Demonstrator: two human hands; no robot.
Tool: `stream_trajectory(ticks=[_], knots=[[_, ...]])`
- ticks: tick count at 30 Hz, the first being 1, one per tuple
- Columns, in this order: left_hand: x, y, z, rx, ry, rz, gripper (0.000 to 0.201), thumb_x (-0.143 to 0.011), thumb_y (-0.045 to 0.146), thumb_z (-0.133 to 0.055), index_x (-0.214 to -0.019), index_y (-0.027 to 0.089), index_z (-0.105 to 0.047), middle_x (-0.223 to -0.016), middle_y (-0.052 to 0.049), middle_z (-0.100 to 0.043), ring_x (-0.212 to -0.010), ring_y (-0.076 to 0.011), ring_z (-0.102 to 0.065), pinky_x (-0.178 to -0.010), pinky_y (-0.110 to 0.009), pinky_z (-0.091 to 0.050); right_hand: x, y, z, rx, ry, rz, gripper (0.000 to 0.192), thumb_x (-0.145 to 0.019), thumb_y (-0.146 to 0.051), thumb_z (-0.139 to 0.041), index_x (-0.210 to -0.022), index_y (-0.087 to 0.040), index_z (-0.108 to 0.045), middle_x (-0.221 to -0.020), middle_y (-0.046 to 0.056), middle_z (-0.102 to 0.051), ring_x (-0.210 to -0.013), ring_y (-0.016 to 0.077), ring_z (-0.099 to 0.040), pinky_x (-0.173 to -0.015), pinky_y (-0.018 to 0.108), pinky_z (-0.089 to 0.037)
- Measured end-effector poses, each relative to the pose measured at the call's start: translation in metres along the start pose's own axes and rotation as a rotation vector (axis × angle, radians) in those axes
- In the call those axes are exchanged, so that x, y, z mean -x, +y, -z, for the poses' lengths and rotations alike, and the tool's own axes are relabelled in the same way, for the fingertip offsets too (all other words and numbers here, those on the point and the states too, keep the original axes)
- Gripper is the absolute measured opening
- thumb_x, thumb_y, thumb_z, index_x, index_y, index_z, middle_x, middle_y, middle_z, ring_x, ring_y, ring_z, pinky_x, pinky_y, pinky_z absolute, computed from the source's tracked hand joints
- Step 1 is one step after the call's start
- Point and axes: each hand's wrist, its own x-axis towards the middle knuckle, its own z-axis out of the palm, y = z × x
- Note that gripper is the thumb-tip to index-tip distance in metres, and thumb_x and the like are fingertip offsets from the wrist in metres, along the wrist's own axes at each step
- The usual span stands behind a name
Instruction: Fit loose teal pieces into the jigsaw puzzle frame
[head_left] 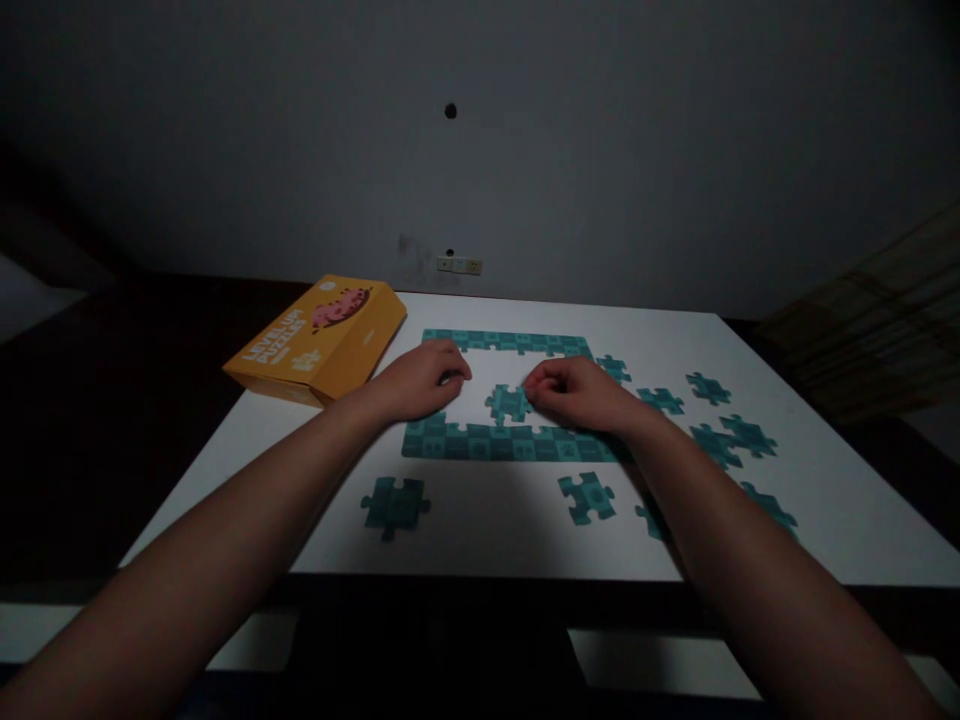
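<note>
Your right hand (562,385) is at the right edge of a teal jigsaw piece (508,403) with rounded tabs and a checkered print, its curled fingers and thumb drawn close together; you cannot tell from this view whether they pinch that edge or merely touch it. The piece lies just to the left of your right fingertips, most of its face uncovered, on the white rectangular table (480,540). Your left hand (424,380) rests on the other side of the piece and apart from it, fingers bent, a small gap between thumb and forefinger and nothing visible in that gap. So the piece sits between your two hands, nearer to the right one. It also sits between two joined strips of the same teal pattern: a far strip (517,342) beyond your fingers, and a near strip (495,445) on your side, close to the piece's lower edge. Your left hand and wrist cover part of the area between the strips' left ends. Closer to you lie two loose teal pieces, one on the left (395,505) and one right of centre (587,497), while more teal pieces (748,436) are scattered beyond and beside your right forearm, some partly hidden by it. A yellow cardboard puzzle box (360,345) with a pink picture stands at the table's far left, past your left forearm.
</note>
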Motion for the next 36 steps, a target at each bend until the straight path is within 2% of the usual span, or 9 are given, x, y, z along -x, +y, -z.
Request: stream_trajectory(ticks=[6, 11, 15, 18, 20, 22, 24, 29, 36], knots=[[0.0, 0.003, 0.002, 0.007, -0.014, 0.006, 0.029, -0.104, 0.025, -0.062, -0.118, 0.022, -0.087, -0.119, -0.012, -0.077, -0.117, -0.0315, -0.074, -0.11, -0.05, -0.059, -0.002, -0.001, -0.005, -0.001, 0.02, 0.0, 0.019, -0.082, -0.036, -0.076, -0.095, -0.022, -0.079, -0.07, 0.0, -0.062, -0.062, 0.0151, -0.05, -0.054, 0.03, -0.037], [0.0, 0.005, 0.003, 0.011, -0.033, 0.013, 0.03, -0.105, 0.027, -0.06, -0.12, 0.021, -0.086, -0.122, -0.013, -0.077, -0.12, -0.0326, -0.073, -0.112, -0.051, -0.058, -0.002, -0.001, -0.008, 0.1, -0.015, 0.042, 0.018, -0.083, -0.036, -0.078, -0.096, -0.024, -0.082, -0.084, 0.005, -0.073, -0.072, 0.0179, -0.055, -0.063, 0.033, -0.045], [0.001, 0.006, 0.006, 0.022, -0.067, 0.013, 0.032, -0.107, 0.037, -0.063, -0.125, 0.022, -0.085, -0.128, -0.014, -0.077, -0.126, -0.0342, -0.072, -0.116, -0.052, -0.057, -0.001, -0.004, -0.008, 0.141, -0.004, 0.043, 0.021, -0.084, -0.036, -0.076, -0.098, -0.023, -0.084, -0.084, 0.006, -0.074, -0.074, 0.0197, -0.058, -0.065, 0.035, -0.047], [0.003, 0.009, 0.01, 0.059, -0.1, -0.013, 0.045, -0.106, 0.051, -0.072, -0.14, 0.023, -0.082, -0.14, -0.015, -0.075, -0.134, -0.0364, -0.07, -0.121, -0.053, -0.054, -0.001, -0.006, -0.008, 0.18, -0.002, 0.053, 0.021, -0.084, -0.034, -0.076, -0.1, -0.023, -0.084, -0.083, 0.006, -0.075, -0.074, 0.0205, -0.06, -0.068, 0.036, -0.048], [0.004, 0.011, 0.011, 0.11, -0.124, -0.052, 0.06, -0.1, 0.056, -0.083, -0.151, 0.025, -0.077, -0.15, -0.015, -0.073, -0.14, -0.0372, -0.068, -0.124, -0.052, -0.052, -0.001, -0.007, -0.008, 0.204, 0.003, 0.068, 0.019, -0.085, -0.034, -0.075, -0.099, -0.023, -0.083, -0.083, 0.006, -0.076, -0.074, 0.0211, -0.063, -0.069, 0.037, -0.049], [0.004, 0.012, 0.01, 0.151, -0.155, -0.098, 0.074, -0.092, 0.055, -0.092, -0.158, 0.028, -0.074, -0.155, -0.014, -0.071, -0.145, -0.0377, -0.066, -0.127, -0.052, -0.051, -0.001, -0.008, -0.009, 0.231, 0.007, 0.082, 0.018, -0.087, -0.034, -0.075, -0.098, -0.023, -0.083, -0.084, 0.006, -0.077, -0.075, 0.0217, -0.064, -0.071, 0.038, -0.049], [0.003, 0.013, 0.007, 0.158, -0.181, -0.121, 0.079, -0.088, 0.051, -0.097, -0.16, 0.03, -0.074, -0.155, -0.014, -0.071, -0.146, -0.0383, -0.065, -0.129, -0.053, -0.049, 0.0, -0.01, -0.01, 0.262, 0.01, 0.098, 0.018, -0.089, -0.034, -0.074, -0.1, -0.023, -0.082, -0.086, 0.006, -0.078, -0.076, 0.0221, -0.065, -0.073, 0.038, -0.049], [0.002, 0.014, 0.005, 0.164, -0.22, -0.124, 0.064, -0.09, 0.047, -0.098, -0.151, 0.036, -0.083, -0.147, -0.012, -0.073, -0.141, -0.0376, -0.067, -0.128, -0.054, -0.05, 0.002, -0.012, -0.011, 0.311, 0.0, 0.161, 0.021, -0.093, -0.037, -0.076, -0.107, -0.022, -0.082, -0.089, 0.007, -0.077, -0.077, 0.022, -0.065, -0.075, 0.038, -0.048], [0.003, 0.014, 0.007, 0.164, -0.245, -0.105, 0.032, -0.091, 0.041, -0.097, -0.123, 0.042, -0.095, -0.15, -0.01, -0.07, -0.141, -0.0378, -0.067, -0.129, -0.058, -0.049, 0.002, -0.009, -0.01, 0.353, -0.038, 0.174, 0.028, -0.091, -0.04, -0.083, -0.114, -0.024, -0.083, -0.096, 0.008, -0.078, -0.081, 0.0244, -0.068, -0.077, 0.04, -0.049]])
